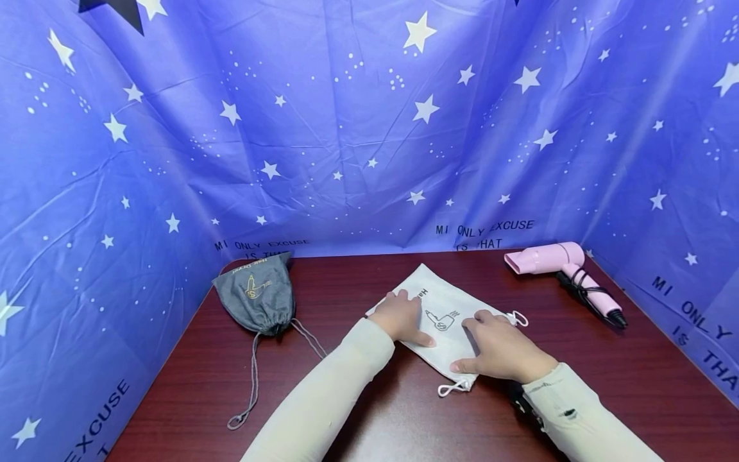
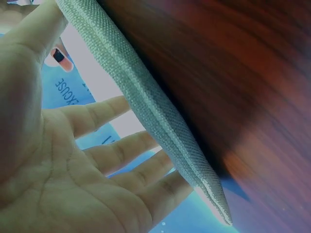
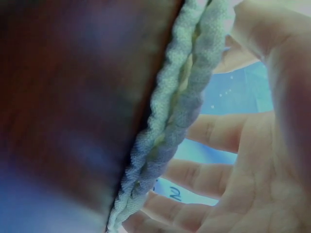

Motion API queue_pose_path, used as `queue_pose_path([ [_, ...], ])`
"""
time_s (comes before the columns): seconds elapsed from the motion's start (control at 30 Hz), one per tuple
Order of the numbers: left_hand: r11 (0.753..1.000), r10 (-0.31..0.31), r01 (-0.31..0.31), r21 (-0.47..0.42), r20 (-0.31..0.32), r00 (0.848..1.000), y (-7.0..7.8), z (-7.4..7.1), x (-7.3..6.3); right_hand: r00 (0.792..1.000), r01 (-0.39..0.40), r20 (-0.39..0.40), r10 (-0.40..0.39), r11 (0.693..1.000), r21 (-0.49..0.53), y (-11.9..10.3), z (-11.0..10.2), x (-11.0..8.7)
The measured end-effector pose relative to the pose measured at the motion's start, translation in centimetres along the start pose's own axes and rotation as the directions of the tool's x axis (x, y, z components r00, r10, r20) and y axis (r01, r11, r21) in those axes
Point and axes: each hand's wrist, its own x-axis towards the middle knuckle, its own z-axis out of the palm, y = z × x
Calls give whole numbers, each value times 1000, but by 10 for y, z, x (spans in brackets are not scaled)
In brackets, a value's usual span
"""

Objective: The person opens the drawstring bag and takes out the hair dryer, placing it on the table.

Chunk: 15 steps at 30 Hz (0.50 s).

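Observation:
A white drawstring bag [image 1: 441,301] with a hair dryer print lies flat and slanted on the table. My left hand [image 1: 402,319] rests on its left side, fingers spread and the thumb near the print. On the opposite side, close to the corded mouth, my right hand [image 1: 505,346] touches the cloth with its fingers and thumb apart. In the left wrist view, the fingers of the left hand [image 2: 63,165] reach over the bag's seamed edge [image 2: 146,102]. The right wrist view shows the right hand [image 3: 243,170] beside the ruffled bag opening [image 3: 170,111], whose two layers are slightly parted.
A grey drawstring bag [image 1: 260,298] with long cords lies at the left of the dark red table [image 1: 190,398]. At the back right is a pink hair dryer [image 1: 548,258], its black cord wound around the handle. A blue star-patterned curtain [image 1: 346,128] encloses the table.

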Motion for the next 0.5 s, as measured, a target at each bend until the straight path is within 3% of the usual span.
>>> queue_pose_path([
  [0.5, 1000, 10, -10, 21, -3, 1000, 26, 3, 11, 999, -44, -22, 44, 999, -2, 19, -4, -20],
])
